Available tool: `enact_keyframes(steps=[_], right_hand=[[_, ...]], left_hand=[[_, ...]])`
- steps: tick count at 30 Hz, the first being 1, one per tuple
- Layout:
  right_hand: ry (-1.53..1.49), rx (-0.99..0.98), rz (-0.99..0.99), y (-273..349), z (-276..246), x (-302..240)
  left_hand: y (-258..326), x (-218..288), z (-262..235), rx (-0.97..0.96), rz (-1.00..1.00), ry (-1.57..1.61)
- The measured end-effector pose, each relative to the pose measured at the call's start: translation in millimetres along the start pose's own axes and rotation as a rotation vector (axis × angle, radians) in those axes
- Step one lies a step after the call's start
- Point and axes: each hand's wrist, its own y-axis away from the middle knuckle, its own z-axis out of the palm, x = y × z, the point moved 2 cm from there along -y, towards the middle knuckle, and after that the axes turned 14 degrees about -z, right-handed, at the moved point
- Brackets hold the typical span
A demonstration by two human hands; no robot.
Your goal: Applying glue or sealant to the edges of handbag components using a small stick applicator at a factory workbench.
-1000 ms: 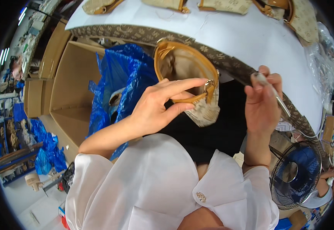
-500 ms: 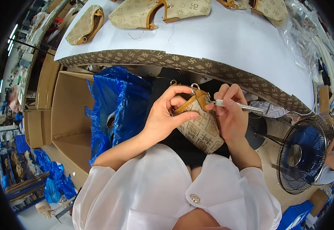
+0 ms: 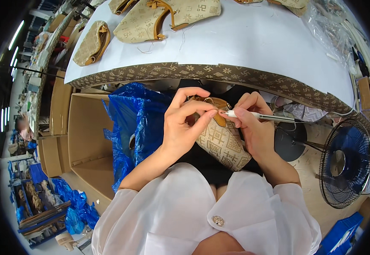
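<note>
A small beige patterned pouch [image 3: 224, 144] with tan trim stands tilted on my lap, its trimmed mouth and a metal ring [image 3: 209, 100] toward the table. My right hand [image 3: 256, 129] grips a slim pen-shaped tool [image 3: 276, 117], white near the front and silver behind, pointing left. The tool's tip is by the tan tab [image 3: 220, 120] at the pouch's rim. Thumb and forefinger of my left hand [image 3: 181, 123] are pinched together right at that tip; whatever is between them is too small to make out. The left hand's other fingers are raised over the pouch's mouth.
Ahead, a white-topped table [image 3: 236, 46] bears several similar beige pouches [image 3: 140, 23] and clear plastic [image 3: 327, 32]. On the left, a cardboard box [image 3: 89, 127] stands by a blue plastic bag [image 3: 144, 123]. At right is a black fan [image 3: 344, 163].
My left hand has gone from holding the pouch's rim to a pinch at the tool's tip. The tool has shifted slightly left along the tan trim. The view has tilted a little.
</note>
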Motion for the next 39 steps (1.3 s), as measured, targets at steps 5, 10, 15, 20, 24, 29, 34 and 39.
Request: enact_keyframes(steps=[5,10,15,20,24,29,34,39], right_hand=[[0.085,0.001,-0.018,1.8,3.6,-0.9],[0.137,-0.017,-0.059,3.3,6.7,-4.0],[0.181,-0.033,-0.055,4.0,8.1,-4.4],[0.197,-0.060,-0.035,4.5,8.3,-5.1],[0.193,-0.070,-0.071,4.9,7.3,-1.1],[0.219,-0.078,-0.071,4.1,7.0,-2.2],[0.203,-0.063,-0.054,3.8,8.3,-3.5],[0.198,-0.058,-0.046,4.0,8.3,-4.7]], left_hand=[[-15.6,-17.9,-3.0,-0.216,-0.065,0.284],[-23.6,-23.5,-3.3,-0.312,-0.127,0.407],[-25.5,-29.1,-3.5,-0.342,-0.159,0.405],[-25.8,-29.1,-2.2,-0.343,-0.149,0.396],[-25.1,-31.4,-1.3,-0.340,-0.154,0.420],[-25.9,-32.8,-0.8,-0.342,-0.143,0.429],[-26.1,-32.6,0.4,-0.340,-0.145,0.447],[-25.5,-32.2,1.7,-0.340,-0.145,0.462]])
